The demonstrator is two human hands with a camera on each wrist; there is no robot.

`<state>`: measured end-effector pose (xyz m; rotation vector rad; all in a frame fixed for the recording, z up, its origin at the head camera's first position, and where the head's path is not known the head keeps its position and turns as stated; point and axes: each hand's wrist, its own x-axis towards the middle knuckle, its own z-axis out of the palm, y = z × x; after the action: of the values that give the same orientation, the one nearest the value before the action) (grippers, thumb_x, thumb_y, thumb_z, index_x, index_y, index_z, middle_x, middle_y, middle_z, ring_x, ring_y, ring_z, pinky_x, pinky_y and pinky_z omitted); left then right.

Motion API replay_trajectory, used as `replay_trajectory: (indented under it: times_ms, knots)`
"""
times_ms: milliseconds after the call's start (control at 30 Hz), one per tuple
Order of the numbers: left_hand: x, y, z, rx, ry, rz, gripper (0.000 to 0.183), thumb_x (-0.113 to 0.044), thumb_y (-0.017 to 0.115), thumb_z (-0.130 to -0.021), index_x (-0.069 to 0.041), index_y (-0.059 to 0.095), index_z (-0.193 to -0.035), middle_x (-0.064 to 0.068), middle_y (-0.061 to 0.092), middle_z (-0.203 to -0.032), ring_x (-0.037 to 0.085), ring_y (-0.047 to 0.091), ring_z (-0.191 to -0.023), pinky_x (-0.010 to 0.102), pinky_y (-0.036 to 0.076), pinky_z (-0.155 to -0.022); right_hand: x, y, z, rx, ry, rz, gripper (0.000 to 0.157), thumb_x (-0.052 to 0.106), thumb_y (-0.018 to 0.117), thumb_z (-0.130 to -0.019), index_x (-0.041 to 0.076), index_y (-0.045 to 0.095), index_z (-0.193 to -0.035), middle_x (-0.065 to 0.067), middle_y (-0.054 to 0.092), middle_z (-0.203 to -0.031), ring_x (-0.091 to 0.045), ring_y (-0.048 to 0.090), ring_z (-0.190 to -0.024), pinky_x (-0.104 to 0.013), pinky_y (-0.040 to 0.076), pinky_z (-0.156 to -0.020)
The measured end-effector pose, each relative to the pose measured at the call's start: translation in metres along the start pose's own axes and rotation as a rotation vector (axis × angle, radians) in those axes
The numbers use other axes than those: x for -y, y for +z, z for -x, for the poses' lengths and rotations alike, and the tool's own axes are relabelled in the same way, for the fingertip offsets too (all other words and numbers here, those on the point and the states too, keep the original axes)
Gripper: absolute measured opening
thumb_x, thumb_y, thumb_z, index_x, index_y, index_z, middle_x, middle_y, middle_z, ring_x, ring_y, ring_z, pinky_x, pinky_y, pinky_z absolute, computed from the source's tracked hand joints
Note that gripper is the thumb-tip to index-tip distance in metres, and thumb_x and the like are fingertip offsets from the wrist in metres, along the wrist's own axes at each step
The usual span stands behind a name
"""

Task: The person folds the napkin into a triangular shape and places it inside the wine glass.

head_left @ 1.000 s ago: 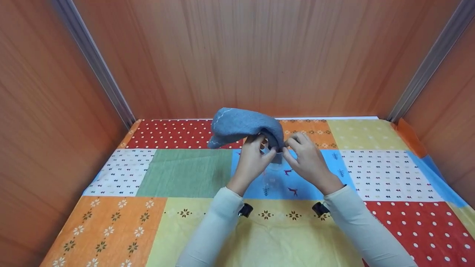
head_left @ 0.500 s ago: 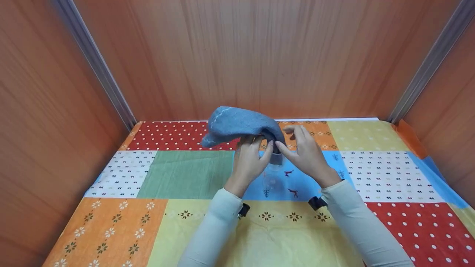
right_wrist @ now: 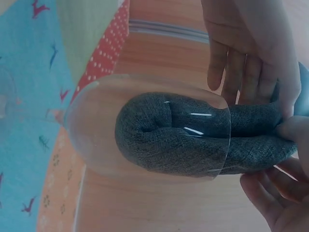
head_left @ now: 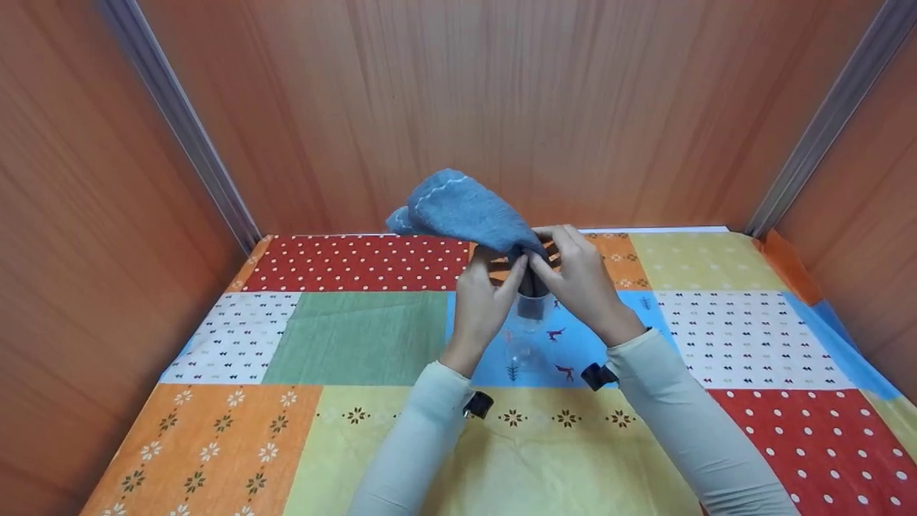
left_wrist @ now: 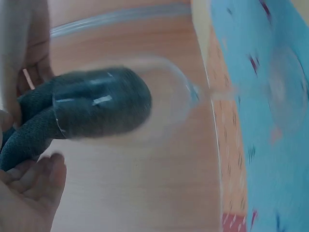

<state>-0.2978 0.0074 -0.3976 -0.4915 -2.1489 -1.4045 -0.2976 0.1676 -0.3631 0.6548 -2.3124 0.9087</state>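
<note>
A grey-blue cloth (head_left: 473, 211) with pale stitching near its edge stands bunched above a clear wine glass (right_wrist: 94, 128). Its folded lower end (right_wrist: 169, 150) sits inside the bowl, short of the bottom. The loose upper part leans to the left in the head view. My left hand (head_left: 483, 301) pinches the cloth just above the rim, thumb at the front. From the other side my right hand (head_left: 584, 279) does the same, the thumbs close together. The glass stands upright, its round foot (left_wrist: 288, 89) on the tablecloth. The cloth partly hides my fingers.
A patchwork tablecloth (head_left: 372, 337) of coloured squares covers the table. Wood-grain panels (head_left: 458, 107) rise at the back and both sides, with metal strips (head_left: 193, 143) at the corners. Part of the tablecloth bunches against the right panel.
The cloth's loose end has risen from a drooping curve to a more upright lean. My right hand has moved left and slightly up along the cloth; both thumbs now meet higher above the rim.
</note>
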Motion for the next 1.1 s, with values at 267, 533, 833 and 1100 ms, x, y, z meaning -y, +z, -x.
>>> replay_trajectory:
  times_ms: [267,533,833,1100]
  knots:
    - [-0.004,0.005,-0.003,-0.02,0.081,0.025,0.026,-0.019,0.068,-0.097,0.001,0.064,-0.112,0.012,0.067,-0.103,0.019,0.07,-0.089,0.024,0.057,-0.073,-0.004,-0.001,0.003,-0.026,0.001,-0.023,0.013,0.011,0.064,-0.098,0.003,0.064,-0.109,-0.009,0.059,-0.098,-0.018,0.061,-0.088,-0.033,0.058,-0.069]
    - [-0.002,0.004,-0.001,0.001,0.163,-0.072,0.014,-0.012,0.068,-0.096,0.0,0.069,-0.104,0.009,0.069,-0.092,0.018,0.069,-0.084,0.028,0.056,-0.074,-0.008,0.003,0.008,-0.019,0.031,-0.043,0.011,0.009,0.063,-0.098,0.002,0.061,-0.106,-0.009,0.057,-0.098,-0.02,0.062,-0.086,-0.035,0.059,-0.068]
    - [0.006,0.003,0.006,0.053,0.124,-0.131,0.016,-0.012,0.071,-0.094,0.0,0.068,-0.104,0.009,0.069,-0.092,0.019,0.069,-0.085,0.032,0.057,-0.076,-0.013,0.01,0.015,0.034,0.07,-0.058,0.007,0.008,0.063,-0.098,0.003,0.06,-0.102,-0.008,0.058,-0.095,-0.02,0.064,-0.085,-0.036,0.059,-0.072]
    - [0.01,0.0,0.009,0.054,0.14,-0.159,0.013,-0.011,0.071,-0.092,-0.001,0.067,-0.1,0.009,0.067,-0.086,0.024,0.067,-0.078,0.031,0.055,-0.07,-0.014,0.012,0.018,0.029,0.035,-0.062,0.003,0.008,0.064,-0.097,0.005,0.062,-0.096,-0.005,0.06,-0.086,-0.018,0.06,-0.077,-0.035,0.054,-0.068]
